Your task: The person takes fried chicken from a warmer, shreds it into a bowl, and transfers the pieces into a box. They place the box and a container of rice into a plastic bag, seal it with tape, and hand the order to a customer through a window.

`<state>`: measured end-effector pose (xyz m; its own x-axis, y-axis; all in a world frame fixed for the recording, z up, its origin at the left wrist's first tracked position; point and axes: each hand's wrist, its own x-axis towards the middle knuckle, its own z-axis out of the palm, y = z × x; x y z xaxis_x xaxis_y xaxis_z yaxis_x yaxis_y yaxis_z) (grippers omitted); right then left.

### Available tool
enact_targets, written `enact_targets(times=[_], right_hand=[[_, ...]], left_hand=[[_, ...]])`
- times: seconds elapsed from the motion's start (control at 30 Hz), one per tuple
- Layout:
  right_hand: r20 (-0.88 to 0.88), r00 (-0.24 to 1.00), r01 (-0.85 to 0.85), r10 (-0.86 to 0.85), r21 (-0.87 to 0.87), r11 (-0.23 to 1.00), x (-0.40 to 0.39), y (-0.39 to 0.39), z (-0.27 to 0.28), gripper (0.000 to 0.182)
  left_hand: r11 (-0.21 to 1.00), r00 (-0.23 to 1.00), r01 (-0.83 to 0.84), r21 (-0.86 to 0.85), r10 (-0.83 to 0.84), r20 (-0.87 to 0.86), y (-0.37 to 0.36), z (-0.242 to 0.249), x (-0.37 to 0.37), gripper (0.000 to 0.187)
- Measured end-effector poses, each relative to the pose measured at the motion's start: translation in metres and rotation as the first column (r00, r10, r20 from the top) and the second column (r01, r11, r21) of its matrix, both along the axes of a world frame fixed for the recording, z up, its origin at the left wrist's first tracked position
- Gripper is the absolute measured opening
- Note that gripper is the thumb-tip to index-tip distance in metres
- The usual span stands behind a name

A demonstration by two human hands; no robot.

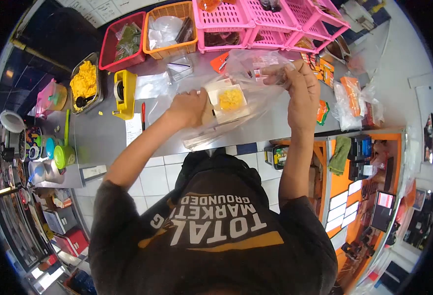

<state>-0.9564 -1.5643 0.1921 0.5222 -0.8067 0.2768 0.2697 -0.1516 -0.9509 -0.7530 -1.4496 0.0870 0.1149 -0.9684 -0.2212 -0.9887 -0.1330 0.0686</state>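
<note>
A clear plastic bag [255, 109] spreads over the metal counter in front of me. Inside or under its film lies a pale box [215, 96] with a small clear-lidded tub of yellow food [231, 99] on it. My left hand [189, 109] is closed at the left side of the box, its fingers curled on the box and the bag. To the right, my right hand [300, 83] pinches the bag's upper right edge between thumb and fingers, raised above the counter.
Pink stacked baskets [226, 19], an orange basket [169, 51] and a red basket [123, 64] line the back. A yellow tape dispenser [124, 93], receipt [134, 129] and tray of yellow food [84, 81] stand left. Bagged packets [352, 98] lie right.
</note>
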Motion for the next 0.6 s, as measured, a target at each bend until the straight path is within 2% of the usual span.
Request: enact_targets(times=[0.07, 0.1, 0.2, 0.27, 0.33, 0.37, 0.4, 0.43, 0.47, 0.5, 0.53, 0.57, 0.6], right_hand=[[-0.014, 1.0, -0.005, 0.005, 0.004, 1.0, 0.006, 0.004, 0.004, 0.017], [-0.028, 1.0, 0.009, -0.009, 0.008, 1.0, 0.009, 0.006, 0.006, 0.017], [-0.008, 1.0, -0.001, 0.001, 0.006, 1.0, 0.016, 0.012, 0.011, 0.013], [-0.044, 0.998, 0.033, -0.035, -0.04, 0.999, 0.015, 0.008, 0.011, 0.013], [-0.08, 0.993, 0.077, -0.084, -0.086, 0.993, 0.01, 0.005, 0.008, 0.013], [-0.079, 0.991, 0.102, -0.105, -0.052, 0.993, 0.009, 0.003, 0.005, 0.013], [-0.076, 0.989, 0.127, -0.129, -0.021, 0.992, 0.008, 0.001, 0.004, 0.013], [-0.068, 0.989, 0.132, -0.134, -0.034, 0.991, 0.008, 0.0, 0.004, 0.013], [-0.042, 0.994, 0.105, -0.105, -0.003, 0.994, 0.01, 0.001, 0.004, 0.013], [-0.017, 0.997, 0.077, -0.077, 0.028, 0.997, 0.011, 0.002, 0.006, 0.013], [-0.011, 0.997, 0.082, -0.082, 0.02, 0.996, 0.015, 0.006, 0.008, 0.013], [-0.007, 0.998, 0.058, -0.058, 0.038, 0.998, 0.02, 0.012, 0.012, 0.012], [-0.002, 1.0, 0.03, -0.03, 0.055, 0.998, 0.027, 0.017, 0.015, 0.011]], left_hand=[[0.972, 0.999, 0.011, 0.234, 0.001, -0.053, -0.004, 0.002, 0.008, 0.048], [0.972, 0.999, -0.003, 0.235, 0.015, -0.051, -0.004, 0.003, 0.009, 0.048], [0.979, 0.993, -0.022, 0.204, 0.045, -0.108, 0.0, 0.006, 0.012, 0.045], [0.999, 0.994, 0.042, -0.028, -0.045, -0.103, 0.007, 0.009, 0.023, 0.057], [0.971, 0.954, 0.235, -0.034, -0.237, -0.186, 0.027, 0.065, 0.043, 0.067], [0.955, 0.963, 0.209, 0.212, -0.162, -0.216, 0.032, 0.093, 0.05, 0.07], [0.879, 0.971, 0.178, 0.442, -0.084, -0.225, 0.035, 0.118, 0.055, 0.074], [0.884, 0.972, 0.18, 0.431, -0.091, -0.217, 0.038, 0.14, 0.058, 0.074], [0.835, 0.977, 0.209, 0.509, -0.161, -0.137, 0.043, 0.16, 0.058, 0.065], [0.778, 0.97, 0.225, 0.586, -0.235, -0.061, 0.045, 0.169, 0.056, 0.057], [0.782, 0.969, 0.226, 0.581, -0.24, -0.054, 0.047, 0.168, 0.053, 0.057], [0.923, 0.928, 0.339, 0.18, -0.36, 0.097, 0.049, 0.163, 0.049, 0.046], [0.856, 0.875, 0.46, -0.235, -0.391, 0.287, 0.049, 0.161, 0.046, 0.037]])
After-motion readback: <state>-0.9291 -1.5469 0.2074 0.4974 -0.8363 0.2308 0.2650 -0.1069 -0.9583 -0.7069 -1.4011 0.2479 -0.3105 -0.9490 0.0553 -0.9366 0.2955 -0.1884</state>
